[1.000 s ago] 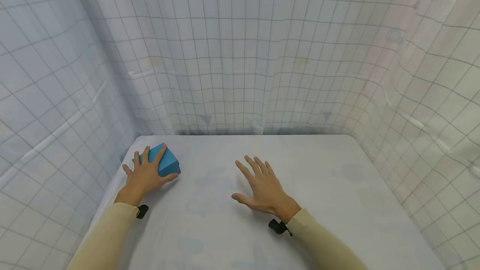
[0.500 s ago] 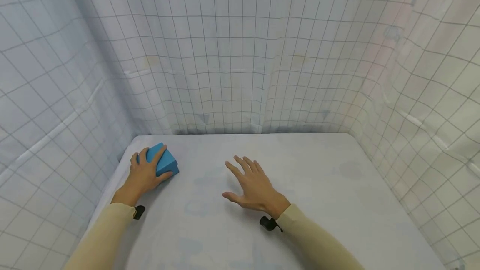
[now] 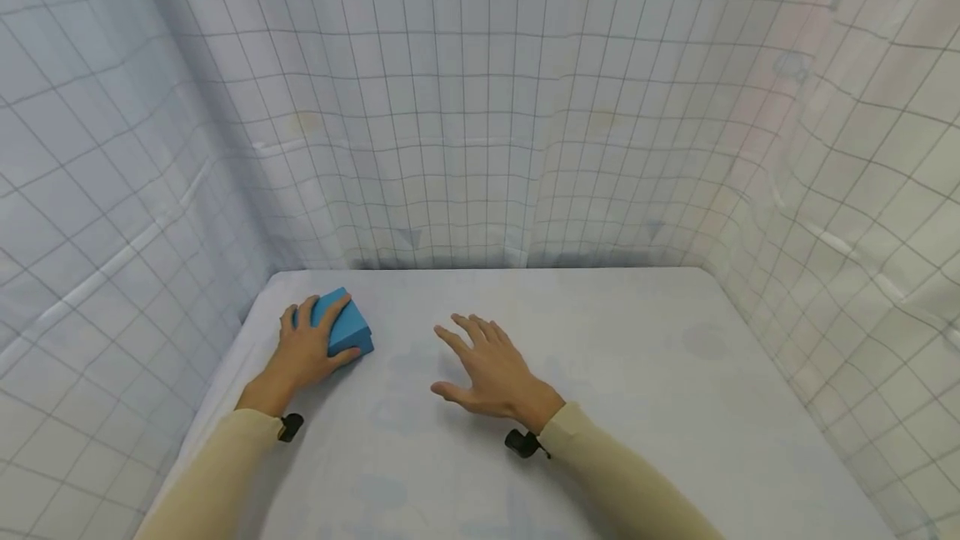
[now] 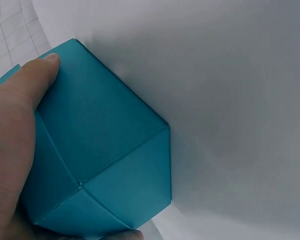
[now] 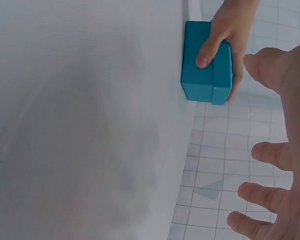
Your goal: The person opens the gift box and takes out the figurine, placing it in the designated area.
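Note:
At the far left of the white table, my left hand (image 3: 302, 357) grips a blue box (image 3: 351, 330). Its fingers lie over the top and far side, and the thumb presses the near side. In the left wrist view, the box (image 4: 105, 115) shows smooth faces and sharp edges, with the thumb (image 4: 35, 80) against one of them. A lid-like band runs along the box (image 5: 197, 75) in the right wrist view. My right hand (image 3: 495, 373) is held over the middle of the table, fingers spread, holding nothing. What the box contains is hidden.
The white table (image 3: 637, 373) has a straight far edge with rounded corners. White grid-patterned curtains (image 3: 480, 107) hang behind it and on both sides. A small dark device (image 3: 291, 426) is worn on the left wrist, another device (image 3: 522, 442) on the right.
My left fingers have drawn in from a wide spread to curl around the box, which has shifted slightly right. My right hand has moved left, toward the box.

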A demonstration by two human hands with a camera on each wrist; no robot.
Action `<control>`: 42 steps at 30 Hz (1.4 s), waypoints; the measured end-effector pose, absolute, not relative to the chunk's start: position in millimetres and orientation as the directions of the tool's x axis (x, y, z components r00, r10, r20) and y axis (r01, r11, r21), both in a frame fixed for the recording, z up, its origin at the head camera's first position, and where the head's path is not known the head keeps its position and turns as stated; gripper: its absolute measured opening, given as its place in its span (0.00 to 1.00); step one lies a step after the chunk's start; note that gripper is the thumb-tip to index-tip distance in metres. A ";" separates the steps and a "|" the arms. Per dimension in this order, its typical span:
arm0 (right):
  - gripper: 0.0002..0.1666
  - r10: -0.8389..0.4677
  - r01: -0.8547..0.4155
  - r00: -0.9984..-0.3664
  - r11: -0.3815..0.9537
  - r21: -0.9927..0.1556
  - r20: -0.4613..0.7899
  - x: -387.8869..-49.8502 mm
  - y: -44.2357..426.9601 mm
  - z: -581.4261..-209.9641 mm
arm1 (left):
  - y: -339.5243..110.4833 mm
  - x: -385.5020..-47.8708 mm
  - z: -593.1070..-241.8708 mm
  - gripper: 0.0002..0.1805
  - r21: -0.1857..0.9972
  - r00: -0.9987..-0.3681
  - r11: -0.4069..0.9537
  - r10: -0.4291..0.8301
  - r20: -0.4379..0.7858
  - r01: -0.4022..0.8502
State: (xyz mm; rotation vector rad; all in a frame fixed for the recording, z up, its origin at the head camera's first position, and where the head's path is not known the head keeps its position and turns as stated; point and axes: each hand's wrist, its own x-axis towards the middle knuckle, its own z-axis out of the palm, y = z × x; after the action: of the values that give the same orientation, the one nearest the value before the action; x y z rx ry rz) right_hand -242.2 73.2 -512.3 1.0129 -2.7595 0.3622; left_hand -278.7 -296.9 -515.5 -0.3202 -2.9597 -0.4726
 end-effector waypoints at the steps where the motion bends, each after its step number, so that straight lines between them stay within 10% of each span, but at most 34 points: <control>1: 0.51 -0.613 -0.657 -0.749 0.736 -0.163 0.251 -242.4 71.8 -512.5 | -295.4 -278.3 -516.1 0.54 0.295 -0.968 0.926 0.194 0.162 0.235; 42: 0.50 -0.629 -0.665 -0.747 0.719 -0.204 0.216 -258.2 40.8 -515.5 | -217.5 -266.8 -542.4 0.63 0.303 -0.851 0.804 0.428 0.304 0.512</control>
State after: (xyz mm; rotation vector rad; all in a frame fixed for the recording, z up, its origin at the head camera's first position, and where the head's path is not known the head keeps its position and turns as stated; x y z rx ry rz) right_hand -258.2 40.8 -515.5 1.0550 -2.7893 0.4084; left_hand -266.8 -217.5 -542.4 -0.7317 -2.7707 -0.5580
